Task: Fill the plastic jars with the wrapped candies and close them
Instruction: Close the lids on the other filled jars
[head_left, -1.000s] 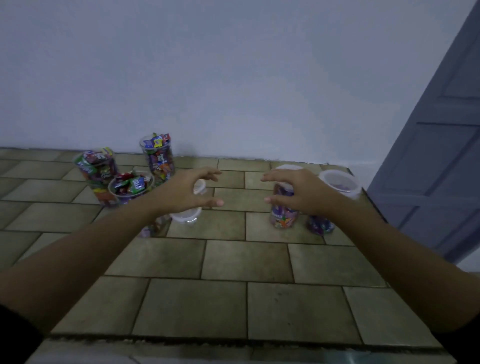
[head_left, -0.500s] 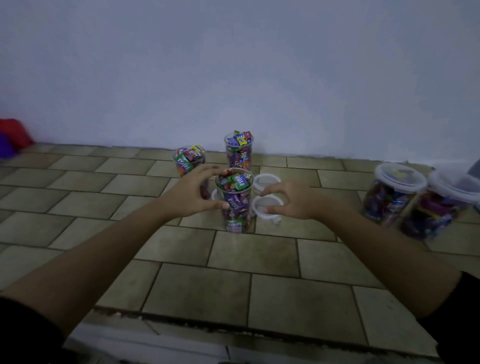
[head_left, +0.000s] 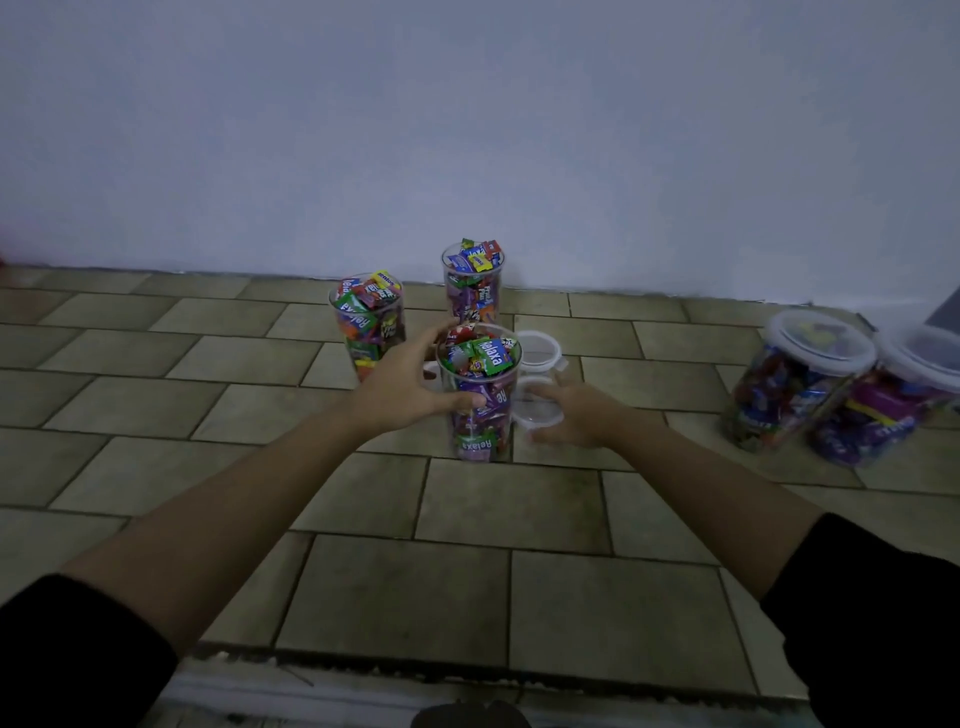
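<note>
Three open clear plastic jars full of wrapped candies stand on the tiled floor. My left hand (head_left: 402, 387) grips the nearest jar (head_left: 480, 410), thumb on its front wall. Two more open jars stand behind it, one at the left (head_left: 370, 325) and one by the wall (head_left: 474, 283). My right hand (head_left: 569, 410) holds a white lid (head_left: 535, 413) lying just right of the nearest jar. A second white lid (head_left: 537, 351) lies behind it.
Two closed jars of candies (head_left: 795, 379) (head_left: 893, 400) stand together at the far right. A pale wall (head_left: 467, 130) runs behind the jars. The tiled floor (head_left: 509, 519) ends in a step edge near the bottom of the view.
The view swung left from the closed jars to the open ones. My left hand went from hovering to gripping the nearest jar, and my right hand came onto the lid beside it.
</note>
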